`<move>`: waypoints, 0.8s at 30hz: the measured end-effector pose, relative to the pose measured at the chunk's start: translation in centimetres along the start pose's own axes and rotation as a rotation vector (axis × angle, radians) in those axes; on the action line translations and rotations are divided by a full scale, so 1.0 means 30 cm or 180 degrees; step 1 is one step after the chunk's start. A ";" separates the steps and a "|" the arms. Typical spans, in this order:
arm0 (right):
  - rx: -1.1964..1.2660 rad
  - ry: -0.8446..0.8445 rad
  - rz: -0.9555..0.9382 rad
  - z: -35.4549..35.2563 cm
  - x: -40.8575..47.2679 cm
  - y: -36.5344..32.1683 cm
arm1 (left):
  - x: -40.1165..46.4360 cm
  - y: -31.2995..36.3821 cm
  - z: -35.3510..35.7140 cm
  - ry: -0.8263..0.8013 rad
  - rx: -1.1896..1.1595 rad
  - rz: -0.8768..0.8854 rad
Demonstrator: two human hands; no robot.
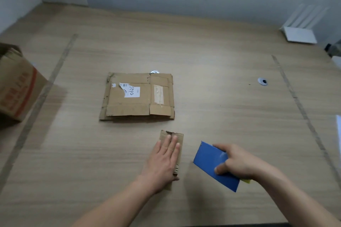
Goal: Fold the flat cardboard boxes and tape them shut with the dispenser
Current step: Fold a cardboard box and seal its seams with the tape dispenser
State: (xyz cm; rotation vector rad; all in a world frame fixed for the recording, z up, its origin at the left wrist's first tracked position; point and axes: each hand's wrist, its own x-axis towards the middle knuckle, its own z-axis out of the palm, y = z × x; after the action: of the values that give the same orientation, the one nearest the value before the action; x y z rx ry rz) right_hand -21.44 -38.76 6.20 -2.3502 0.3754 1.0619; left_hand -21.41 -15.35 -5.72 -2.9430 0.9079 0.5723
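A stack of flattened cardboard boxes (137,96) lies in the middle of the wooden table (221,107), with a white label on the top one. Nearer to me, my left hand (163,160) lies flat, fingers straight, on a small folded cardboard box (180,139). To its right, my right hand (234,161) grips a blue tape dispenser (208,160), tilted above the table; a bit of yellow shows at its lower right end.
An open brown carton with red print (16,86) stands at the left edge. A white router (299,33) sits at the far right by the wall. Two round cable grommets (263,81) are set in the tabletop, one half hidden behind the stack.
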 end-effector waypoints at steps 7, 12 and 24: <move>0.0158 0.0088 -0.0083 0.020 -0.031 0.006 | -0.021 -0.006 0.046 0.0297 -0.0147 0.0236; 0.0295 0.0109 -0.0146 0.028 -0.029 0.006 | -0.001 -0.019 0.006 0.0124 0.0019 -0.0130; 0.0981 -0.0067 -0.0758 -0.131 -0.166 -0.044 | -0.038 -0.037 -0.116 0.0415 -0.1202 0.0070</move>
State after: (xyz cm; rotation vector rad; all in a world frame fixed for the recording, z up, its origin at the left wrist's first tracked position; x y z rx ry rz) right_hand -21.71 -39.76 12.61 -2.0486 0.2255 0.8492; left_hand -20.48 -14.22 -2.17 -3.3455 0.9361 0.6207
